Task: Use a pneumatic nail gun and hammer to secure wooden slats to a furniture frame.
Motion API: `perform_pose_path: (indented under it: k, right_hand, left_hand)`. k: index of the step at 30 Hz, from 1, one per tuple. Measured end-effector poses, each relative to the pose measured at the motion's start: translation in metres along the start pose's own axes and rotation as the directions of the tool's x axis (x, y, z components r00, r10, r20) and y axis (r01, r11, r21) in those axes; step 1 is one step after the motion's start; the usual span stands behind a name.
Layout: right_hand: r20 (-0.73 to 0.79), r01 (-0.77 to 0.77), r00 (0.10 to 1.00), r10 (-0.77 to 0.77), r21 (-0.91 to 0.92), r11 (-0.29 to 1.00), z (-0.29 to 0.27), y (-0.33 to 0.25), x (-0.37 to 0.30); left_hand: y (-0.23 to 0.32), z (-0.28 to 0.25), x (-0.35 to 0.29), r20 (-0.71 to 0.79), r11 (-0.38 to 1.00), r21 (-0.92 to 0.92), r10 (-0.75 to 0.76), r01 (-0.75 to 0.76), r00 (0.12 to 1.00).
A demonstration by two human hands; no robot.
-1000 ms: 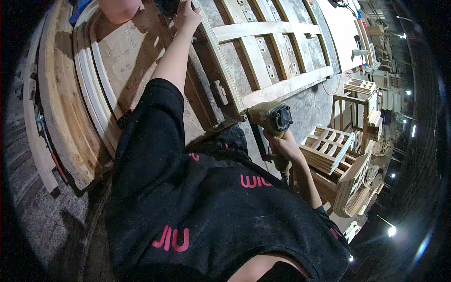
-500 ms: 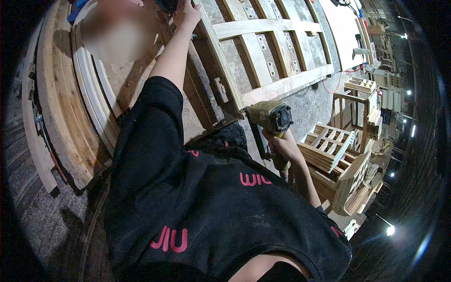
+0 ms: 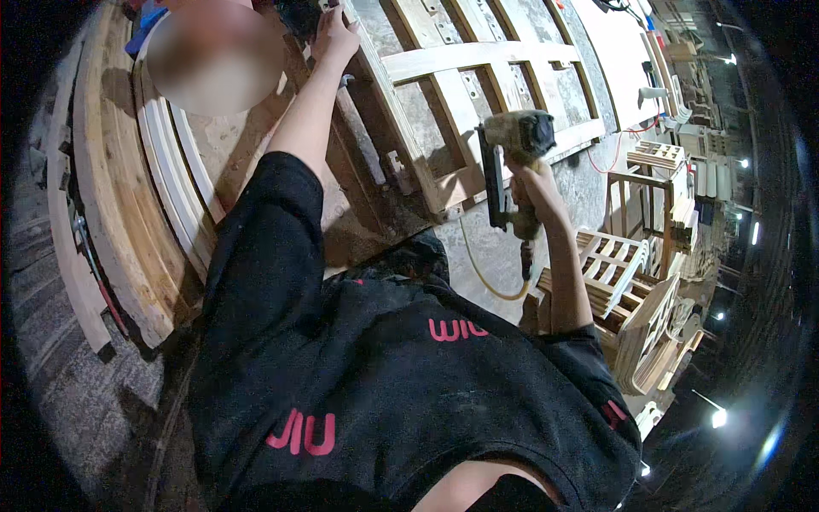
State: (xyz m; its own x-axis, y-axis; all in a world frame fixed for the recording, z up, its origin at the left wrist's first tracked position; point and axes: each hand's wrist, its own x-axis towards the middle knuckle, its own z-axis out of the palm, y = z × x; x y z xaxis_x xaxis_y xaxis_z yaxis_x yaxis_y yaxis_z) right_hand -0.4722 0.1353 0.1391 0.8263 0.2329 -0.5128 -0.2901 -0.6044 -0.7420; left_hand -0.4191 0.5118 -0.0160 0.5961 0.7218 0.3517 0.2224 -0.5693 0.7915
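Observation:
A slatted wooden frame point(image 3: 495, 55) lies in front of me, its pale slats crossed by a middle rail. Near the top edge of the view, my left hand point(image 3: 335, 41) is closed at the frame's left side rail; its fingertips are partly out of sight. My right hand point(image 3: 536, 189) grips the handle of a pneumatic nail gun point(image 3: 516, 135). The tool is held over the frame's near end rail, toward its near left corner, its long black magazine pointing back toward me. From the handle's base a pale air hose point(image 3: 478, 271) curves down and left.
A hammer point(image 3: 363, 128) lies left of the frame. Curved wooden boards point(image 3: 128, 196) run along the far left. On the right are stacked slatted wooden panels point(image 3: 606, 264) and a wooden stand point(image 3: 636, 183). A white board point(image 3: 607, 51) sits beyond the frame. A blurred round patch covers the upper left.
My right hand has moved the nail gun up and right, away from the frame's near left corner, and its hose now shows. My left hand has slid slightly down and left along the side rail.

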Motion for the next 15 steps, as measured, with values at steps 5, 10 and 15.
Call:
perform_pose_path:
  k: [5, 10, 15]
  right_hand:
    - [-0.006, 0.027, 1.000, -0.027, -0.031, 0.999, 0.010, -0.005, 0.014]
    - [-0.036, 0.022, 0.999, -0.024, -0.057, 0.998, -0.002, -0.001, 0.011]
    - [-0.026, -0.022, 0.999, 0.021, -0.054, 0.998, 0.011, -0.011, 0.011]
  left_hand:
    - [0.024, -0.025, -0.053, 0.119, 0.996, 0.093, -0.002, -0.010, 0.993]
    - [0.134, -0.071, -0.176, 0.787, 0.890, 0.266, 0.022, -0.371, 0.617]
    - [0.124, -0.076, -0.217, 0.822, 0.827, 0.268, 0.071, -0.494, 0.565]
